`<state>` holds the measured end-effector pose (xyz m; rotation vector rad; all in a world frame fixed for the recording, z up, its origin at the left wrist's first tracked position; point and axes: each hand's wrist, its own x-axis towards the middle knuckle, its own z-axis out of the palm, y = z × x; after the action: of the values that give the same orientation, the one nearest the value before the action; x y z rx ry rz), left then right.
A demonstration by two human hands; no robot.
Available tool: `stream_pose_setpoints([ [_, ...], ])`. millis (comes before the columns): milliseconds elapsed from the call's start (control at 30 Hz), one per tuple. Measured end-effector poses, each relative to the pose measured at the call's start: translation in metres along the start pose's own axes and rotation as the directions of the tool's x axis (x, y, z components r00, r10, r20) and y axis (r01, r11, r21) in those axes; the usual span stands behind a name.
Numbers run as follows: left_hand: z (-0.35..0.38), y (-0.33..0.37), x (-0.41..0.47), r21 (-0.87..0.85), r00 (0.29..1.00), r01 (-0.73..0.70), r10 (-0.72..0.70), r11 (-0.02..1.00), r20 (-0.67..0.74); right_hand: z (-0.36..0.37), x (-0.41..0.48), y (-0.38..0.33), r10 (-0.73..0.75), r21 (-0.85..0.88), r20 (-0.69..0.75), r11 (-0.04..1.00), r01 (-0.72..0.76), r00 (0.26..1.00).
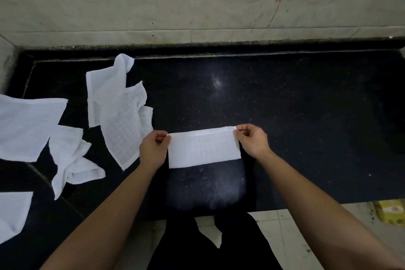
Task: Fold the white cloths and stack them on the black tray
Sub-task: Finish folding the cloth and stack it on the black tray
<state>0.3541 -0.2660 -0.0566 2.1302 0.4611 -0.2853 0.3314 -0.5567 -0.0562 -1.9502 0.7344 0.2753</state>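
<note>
Folded cloth point(203, 149): white, rectangular, long side running left-right, near the front middle of the black counter point(295, 105). Left hand point(153, 149) pinches its top left corner, thumb and fingers curled on the fabric. Right hand point(252, 140) pinches the top right corner the same way. A narrow second layer shows along the top edge. The bottom edge is straight and lies well back from the counter's front edge. Cannot tell whether the top edge is lifted off the surface.

Open room: a wide bare stretch of counter lies right of the right hand and behind the cloth, up to the raised back lip point(219, 47). There is bare counter between the cloth's bottom edge and the front edge too. The left side is crowded: a loose cloth pile point(118, 112) sits just beside the left hand, its lower corner near the wrist. Farther left are a crumpled cloth point(70, 160) and a flat spread cloth point(26, 125) cut by the frame edge. Another cloth point(13, 212) lies at the lower left corner. A diagonal seam point(43, 180) runs through the black surface under those left cloths; cannot tell if it is a tray rim.

Surface: polished black stone, speckled, with glare patches. Right end is very dark, details unreadable.

Room: stained pale wall point(197, 2) behind the counter and a corner at the left. Pale floor tiles point(280, 226) below, and a yellow object point(390, 210) on the floor at right. The person's dark-clothed legs point(208, 247) show between the forearms.
</note>
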Motion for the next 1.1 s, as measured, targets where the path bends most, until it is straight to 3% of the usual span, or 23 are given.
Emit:
stream_pose_setpoints([
  [133,0.005,-0.001,0.005,0.056,0.999,-0.046,0.046,0.997,0.002,0.000,0.006,-0.002,-0.017,-0.055,0.010,0.998,0.018,1.000],
  [200,0.005,-0.002,0.000,0.187,0.989,-0.139,0.147,0.973,-0.027,-0.002,0.004,-0.003,-0.062,-0.181,0.011,0.981,0.063,0.998],
  [267,0.006,-0.009,-0.009,0.391,0.933,-0.325,0.360,0.861,-0.019,-0.002,-0.003,0.002,-0.316,-0.452,-0.026,0.850,0.271,0.948],
  [333,0.011,-0.018,-0.017,0.560,0.841,-0.499,0.526,0.662,0.127,0.005,-0.013,0.008,-0.551,-0.641,0.065,0.616,0.458,0.832],
  [433,0.022,-0.028,-0.020,0.645,0.769,-0.619,0.512,0.448,0.382,0.028,-0.020,0.012,-0.466,-0.714,0.346,0.432,0.550,0.814],
  [567,0.028,-0.042,-0.018,0.685,0.783,-0.616,0.397,0.389,0.479,0.040,-0.014,0.027,-0.361,-0.808,0.418,0.271,0.523,0.833],
  [700,0.024,-0.050,-0.017,0.697,0.792,-0.609,0.343,0.379,0.505,0.038,-0.010,0.028,-0.286,-0.817,0.435,0.273,0.508,0.854],
  [767,0.024,-0.047,-0.018,0.695,0.792,-0.610,0.324,0.382,0.517,0.037,-0.015,0.025,-0.293,-0.794,0.435,0.322,0.516,0.852],
  [833,0.025,-0.042,-0.021,0.695,0.803,-0.596,0.312,0.402,0.509,0.033,-0.022,0.019,-0.310,-0.745,0.344,0.485,0.458,0.886],
  [933,0.028,-0.027,-0.022,0.680,0.795,-0.606,0.339,0.413,0.503,0.023,-0.031,0.011,-0.306,-0.646,0.033,0.720,0.254,0.952],
  [1000,0.035,-0.014,-0.020,0.661,0.754,-0.656,0.364,0.364,0.547,0.018,-0.031,0.007,-0.175,-0.589,-0.040,0.799,0.118,0.984],
  [1100,0.045,-0.001,-0.013,0.640,0.705,-0.709,0.336,0.297,0.624,0.015,-0.026,-0.003,-0.002,-0.545,-0.024,0.839,-0.011,1.000],
])
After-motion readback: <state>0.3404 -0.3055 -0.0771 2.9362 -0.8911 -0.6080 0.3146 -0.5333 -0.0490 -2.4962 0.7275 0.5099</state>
